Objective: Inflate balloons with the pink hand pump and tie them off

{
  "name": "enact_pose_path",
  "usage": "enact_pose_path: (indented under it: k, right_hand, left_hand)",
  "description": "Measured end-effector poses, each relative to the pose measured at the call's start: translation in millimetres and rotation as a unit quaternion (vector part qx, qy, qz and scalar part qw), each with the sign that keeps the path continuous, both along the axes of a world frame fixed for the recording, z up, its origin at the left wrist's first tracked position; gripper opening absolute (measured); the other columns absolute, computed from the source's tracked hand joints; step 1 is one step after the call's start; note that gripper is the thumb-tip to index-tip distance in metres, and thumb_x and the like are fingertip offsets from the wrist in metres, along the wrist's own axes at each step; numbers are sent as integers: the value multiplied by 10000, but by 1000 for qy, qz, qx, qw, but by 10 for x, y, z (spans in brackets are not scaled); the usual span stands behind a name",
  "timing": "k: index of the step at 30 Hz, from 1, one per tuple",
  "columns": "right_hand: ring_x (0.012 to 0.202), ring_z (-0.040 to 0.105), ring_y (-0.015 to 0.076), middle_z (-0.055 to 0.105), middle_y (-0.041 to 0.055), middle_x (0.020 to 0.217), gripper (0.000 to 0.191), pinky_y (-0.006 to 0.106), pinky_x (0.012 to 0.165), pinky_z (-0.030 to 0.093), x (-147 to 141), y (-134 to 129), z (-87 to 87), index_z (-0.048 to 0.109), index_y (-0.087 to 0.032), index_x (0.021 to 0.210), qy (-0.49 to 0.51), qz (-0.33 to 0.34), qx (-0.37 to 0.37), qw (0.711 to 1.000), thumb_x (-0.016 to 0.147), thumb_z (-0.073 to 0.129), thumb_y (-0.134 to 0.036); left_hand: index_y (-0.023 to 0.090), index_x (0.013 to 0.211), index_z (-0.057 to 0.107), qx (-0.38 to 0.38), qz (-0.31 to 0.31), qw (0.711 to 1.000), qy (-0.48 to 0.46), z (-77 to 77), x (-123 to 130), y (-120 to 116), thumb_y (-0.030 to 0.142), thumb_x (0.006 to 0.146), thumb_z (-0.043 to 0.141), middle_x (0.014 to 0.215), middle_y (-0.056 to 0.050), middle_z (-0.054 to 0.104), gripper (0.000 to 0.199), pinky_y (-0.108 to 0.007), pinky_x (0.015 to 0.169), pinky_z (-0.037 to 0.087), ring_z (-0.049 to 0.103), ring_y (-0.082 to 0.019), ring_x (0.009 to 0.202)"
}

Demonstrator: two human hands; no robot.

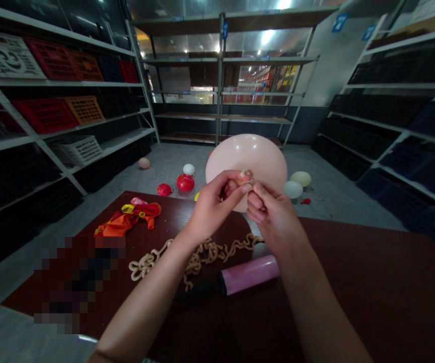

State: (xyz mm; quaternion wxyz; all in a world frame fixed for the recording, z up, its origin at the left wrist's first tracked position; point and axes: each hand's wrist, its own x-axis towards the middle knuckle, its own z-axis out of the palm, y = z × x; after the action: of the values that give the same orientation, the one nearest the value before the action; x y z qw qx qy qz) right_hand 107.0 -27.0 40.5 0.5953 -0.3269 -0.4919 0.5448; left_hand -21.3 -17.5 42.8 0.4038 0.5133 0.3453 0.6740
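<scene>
A large inflated pale pink balloon is beyond my hands, its neck end towards me. My left hand is closed on the balloon's neck, fingers curled and thumb pressed in. My right hand pinches a beige cord at the same spot, its fingertips touching my left thumb. A small loop of the cord shows above the fingers; just how it lies round the neck is hidden. More of the beige twisted cord lies tangled on the table under my wrists. A pink balloon pump with a black end lies nearer me.
Deflated orange, red and yellow balloons lie on the dark red table. A pixelated patch hides part of its left side. On the floor are several inflated balloons, among them a red one. Shelves with crates stand around.
</scene>
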Motion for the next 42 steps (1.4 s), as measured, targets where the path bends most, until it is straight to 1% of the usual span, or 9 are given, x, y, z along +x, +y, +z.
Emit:
enact_pose_path:
  k: [3,6,12,19,23,27,33,37,42]
  right_hand:
    - [415,181,62,321,-99,539,298,247,376,191,22,27,-17,606,-265,803,-8,17,14,1000,770,681,-552]
    - [419,196,57,320,-99,526,272,233,381,193,13,28,-25,620,-256,784,19,26,17,999,760,712,-512]
    - [416,262,59,386,-93,515,289,223,372,222,-60,-1,-22,641,-254,786,54,22,7,998,705,767,-501]
    - [439,390,78,493,-58,541,204,238,396,300,-145,-83,-42,659,-252,790,-16,-42,49,998,830,679,-451]
    - [430,464,85,561,-42,575,188,248,402,359,-195,-133,-37,662,-255,800,-73,-96,85,989,873,640,-427]
    - [418,488,88,570,-42,568,172,250,399,377,-228,-166,-26,662,-255,785,-104,-108,106,983,878,644,-399]
    - [452,504,91,579,-43,598,157,258,439,407,-218,-177,-68,690,-269,885,-146,-115,135,973,904,619,-407]
    - [435,497,85,573,-51,580,160,248,424,400,-191,-165,-62,678,-254,881,-133,-112,135,975,903,618,-400]
    - [425,486,70,565,-57,567,175,227,410,387,-133,-151,-8,665,-233,839,-116,-140,143,973,905,613,-388]
  left_hand:
    - [211,688,774,-23,13,999,-47,35,-23,4,105,786,697,545,-12,577,163,-305,517,469,550,-166,532]
    - [243,858,792,120,-46,983,128,1,-77,35,127,767,780,690,-25,644,148,-316,589,492,525,-162,615]
    - [212,857,734,201,46,961,182,-98,-63,40,277,903,699,722,-22,618,87,-339,650,467,543,-173,676]
    - [215,922,649,169,79,979,85,-208,61,5,331,936,653,938,-46,701,117,-363,801,521,654,-191,883]
    - [233,881,612,144,79,986,33,-162,49,-23,359,935,643,873,-35,681,141,-334,747,538,636,-167,788]
    - [229,805,539,111,86,990,1,-50,-15,-40,430,931,626,689,-11,554,253,-289,564,473,509,-137,590]
    - [229,804,470,53,-5,995,-87,14,-71,-5,434,992,510,598,34,339,282,-261,492,398,361,-118,503]
    - [222,850,545,75,-72,988,-114,-21,-56,37,386,928,650,655,22,447,210,-248,536,436,437,-114,559]
    - [262,1014,723,105,-99,989,-26,-86,-40,57,280,809,793,753,-3,585,218,-260,591,469,519,-140,652]
